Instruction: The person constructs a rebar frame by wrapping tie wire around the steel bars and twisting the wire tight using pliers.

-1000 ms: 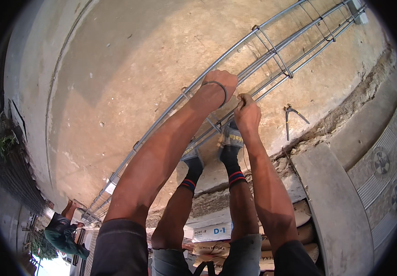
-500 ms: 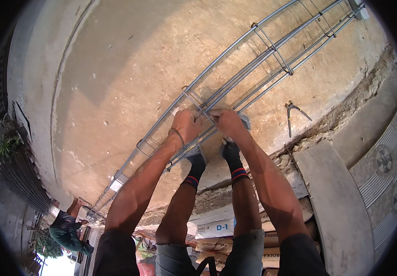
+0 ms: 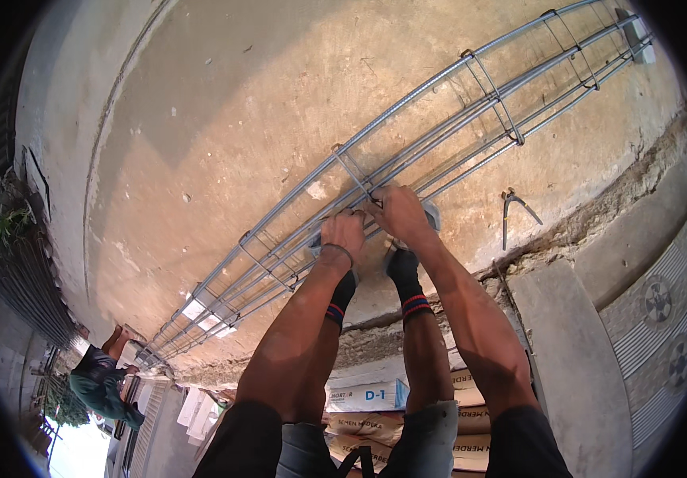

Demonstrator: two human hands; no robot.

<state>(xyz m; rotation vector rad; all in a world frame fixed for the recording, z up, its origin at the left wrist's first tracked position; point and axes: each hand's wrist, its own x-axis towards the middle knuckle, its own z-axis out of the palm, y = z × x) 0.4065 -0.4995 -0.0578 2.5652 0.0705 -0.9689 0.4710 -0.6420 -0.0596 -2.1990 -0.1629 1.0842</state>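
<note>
A long rebar cage (image 3: 431, 126) of ribbed steel bars and rectangular stirrups runs diagonally across the concrete, from lower left to upper right. My left hand (image 3: 343, 231) is closed around its bars, knuckles up, just left of a stirrup (image 3: 350, 169). Right beside it, my right hand (image 3: 397, 212) has its fingers pinched together where that stirrup crosses a bar. A small dark bit shows at those fingertips, too small to name. Other stirrups have dark ties at their corners. My feet stand under the near side of the cage.
Pincers (image 3: 516, 209) lie on the concrete to the right. A pale block (image 3: 636, 38) props the cage's far end. Stacked cement bags (image 3: 363, 426) are behind my legs. A broken concrete edge (image 3: 554, 231) borders the slab. Another person (image 3: 104, 386) is at the far left.
My left hand has come away from the stirrup, moving down and right onto the bars. The right hand stays at the stirrup crossing. The whole view has shifted slightly.
</note>
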